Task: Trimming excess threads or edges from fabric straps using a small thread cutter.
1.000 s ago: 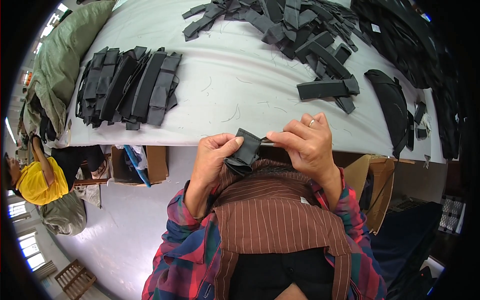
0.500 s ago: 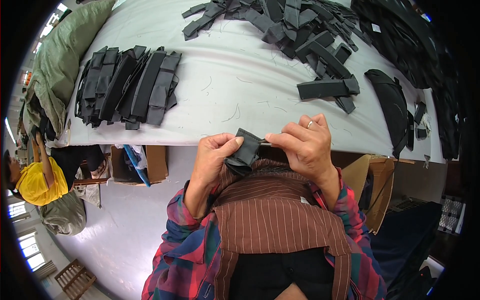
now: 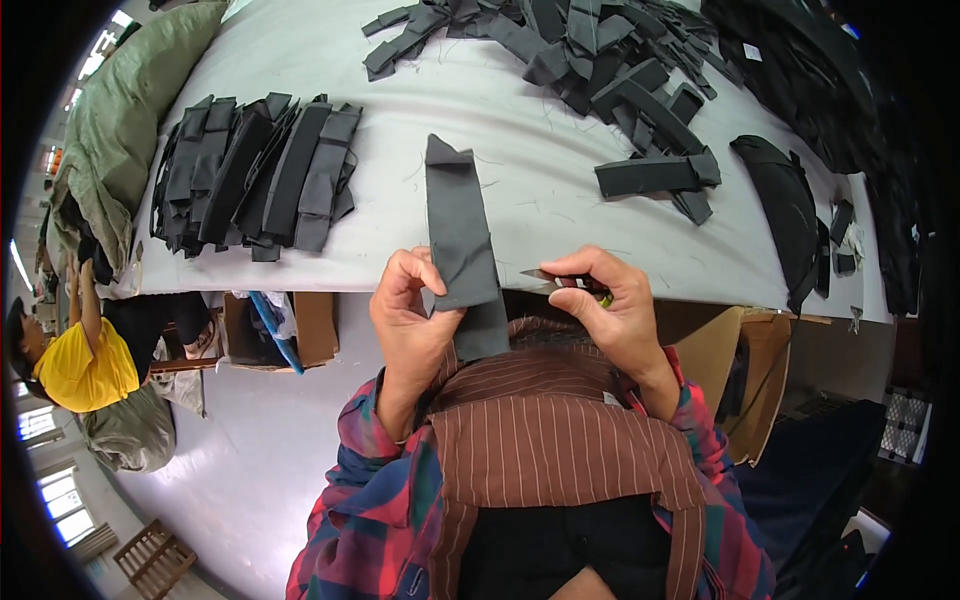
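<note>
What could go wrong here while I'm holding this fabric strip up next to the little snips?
The small snips in the right hand have their tip aimed at the left hand, so its fingers might get nicked. The grey fabric strip is pinched only near its lower part, so its raised end could flop. Loose threads litter the table and could cling to it.
</note>
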### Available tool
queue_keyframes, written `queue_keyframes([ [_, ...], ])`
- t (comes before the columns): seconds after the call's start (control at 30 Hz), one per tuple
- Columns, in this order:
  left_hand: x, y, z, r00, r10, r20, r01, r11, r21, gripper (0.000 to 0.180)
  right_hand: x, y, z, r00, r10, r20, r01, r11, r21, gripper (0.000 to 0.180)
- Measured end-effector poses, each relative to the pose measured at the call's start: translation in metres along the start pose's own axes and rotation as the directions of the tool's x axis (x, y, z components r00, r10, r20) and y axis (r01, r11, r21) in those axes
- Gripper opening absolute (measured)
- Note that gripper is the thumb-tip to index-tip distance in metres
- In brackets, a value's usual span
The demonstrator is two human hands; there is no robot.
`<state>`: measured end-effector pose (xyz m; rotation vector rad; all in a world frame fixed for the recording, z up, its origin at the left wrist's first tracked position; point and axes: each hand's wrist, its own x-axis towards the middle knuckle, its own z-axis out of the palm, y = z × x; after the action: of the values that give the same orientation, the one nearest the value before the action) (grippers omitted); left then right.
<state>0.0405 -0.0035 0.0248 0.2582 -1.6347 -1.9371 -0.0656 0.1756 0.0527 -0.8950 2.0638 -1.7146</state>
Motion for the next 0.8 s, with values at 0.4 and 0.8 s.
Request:
queue_keyframes([
  [0.4,-0.001,-0.010,0.007,0.999,0.044,-0.025,-0.043,0.998,0.048,0.027,0.010,-0.009,0.009,0.953,-0.295,0.065,0.301,0.905,-0.300,0.019],
  [0.8,-0.005,-0.015,0.007,0.996,0.089,-0.002,-0.087,0.981,0.175,0.030,0.011,-0.004,0.019,0.935,-0.347,0.080,0.350,0.853,-0.387,0.018],
])
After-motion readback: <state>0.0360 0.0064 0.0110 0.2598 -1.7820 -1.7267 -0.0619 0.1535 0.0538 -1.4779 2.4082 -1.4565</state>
